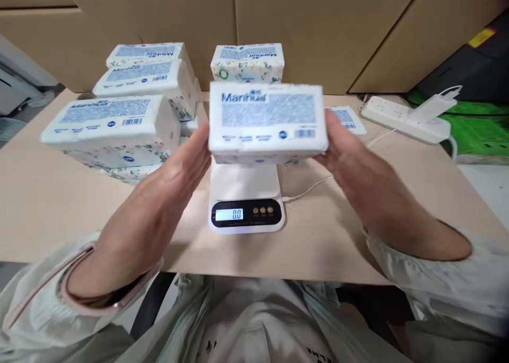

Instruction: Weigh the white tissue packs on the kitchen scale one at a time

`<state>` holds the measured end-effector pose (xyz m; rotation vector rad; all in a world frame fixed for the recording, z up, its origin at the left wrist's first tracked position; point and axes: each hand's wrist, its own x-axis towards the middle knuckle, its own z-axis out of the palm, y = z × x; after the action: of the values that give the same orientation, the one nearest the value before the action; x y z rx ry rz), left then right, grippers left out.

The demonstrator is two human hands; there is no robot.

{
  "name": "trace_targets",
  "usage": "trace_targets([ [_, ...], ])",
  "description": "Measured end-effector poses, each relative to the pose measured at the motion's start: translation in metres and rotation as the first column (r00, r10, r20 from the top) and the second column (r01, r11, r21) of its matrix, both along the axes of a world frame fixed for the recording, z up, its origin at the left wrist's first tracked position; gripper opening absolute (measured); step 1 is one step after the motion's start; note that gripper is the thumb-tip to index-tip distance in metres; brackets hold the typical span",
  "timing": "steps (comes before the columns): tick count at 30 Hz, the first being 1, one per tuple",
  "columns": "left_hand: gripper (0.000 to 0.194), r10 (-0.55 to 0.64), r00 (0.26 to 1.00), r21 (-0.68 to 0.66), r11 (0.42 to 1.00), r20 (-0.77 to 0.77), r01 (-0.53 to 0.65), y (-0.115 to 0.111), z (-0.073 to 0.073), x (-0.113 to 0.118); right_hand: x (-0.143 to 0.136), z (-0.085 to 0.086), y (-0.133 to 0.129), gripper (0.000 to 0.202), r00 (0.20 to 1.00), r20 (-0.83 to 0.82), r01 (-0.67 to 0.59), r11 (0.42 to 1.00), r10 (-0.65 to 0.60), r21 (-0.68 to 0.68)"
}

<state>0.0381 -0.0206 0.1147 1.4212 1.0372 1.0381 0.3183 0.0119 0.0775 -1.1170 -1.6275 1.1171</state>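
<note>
A white and blue tissue pack (268, 114) is held between my two hands, raised over a white digital scale (244, 183). My left hand (170, 183) presses flat against the pack's left end, fingers together. At the opposite end, my right hand (352, 159) grips the pack, its fingers partly hidden behind it. The scale's lit display (229, 214) reads 0.0, and the pack covers the rear of its plate.
Several similar tissue packs (111, 122) are stacked at the left. One tissue pack (247, 61) stands behind the scale. A flat white-blue wrapper or card (347, 120) lies at right, near a white power strip (405, 120). Cardboard (294, 29) walls the back; a thin cable (308, 189) leaves the scale.
</note>
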Motion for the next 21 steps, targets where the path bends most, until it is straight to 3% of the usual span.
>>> trace_targets([
  [3,0.047,0.061,0.998,-0.085,0.995,0.016,-0.059,-0.004,-0.021,-0.023,-0.014,-0.011,-0.008,0.071,0.993,-0.002,-0.117,0.990,0.117,-0.077],
  [7,0.052,0.028,0.997,-0.059,0.998,0.073,-0.024,-0.003,-0.048,-0.040,-0.022,-0.027,-0.009,0.067,0.991,0.009,-0.130,0.990,0.130,-0.047],
  [11,0.056,0.019,0.994,0.035,0.999,0.105,-0.023,0.001,-0.073,-0.042,-0.019,-0.056,-0.011,0.060,1.000,-0.003,-0.015,0.991,0.016,0.133],
  [15,0.066,0.006,0.997,0.079,0.997,0.081,-0.013,0.009,-0.093,-0.039,-0.014,-0.084,-0.019,0.052,0.987,-0.071,0.156,0.948,-0.142,0.279],
  [21,0.065,-0.051,0.995,0.149,0.988,0.089,0.038,0.013,-0.108,-0.045,-0.012,-0.093,-0.024,0.048,0.975,-0.118,0.214,0.938,-0.188,0.273],
])
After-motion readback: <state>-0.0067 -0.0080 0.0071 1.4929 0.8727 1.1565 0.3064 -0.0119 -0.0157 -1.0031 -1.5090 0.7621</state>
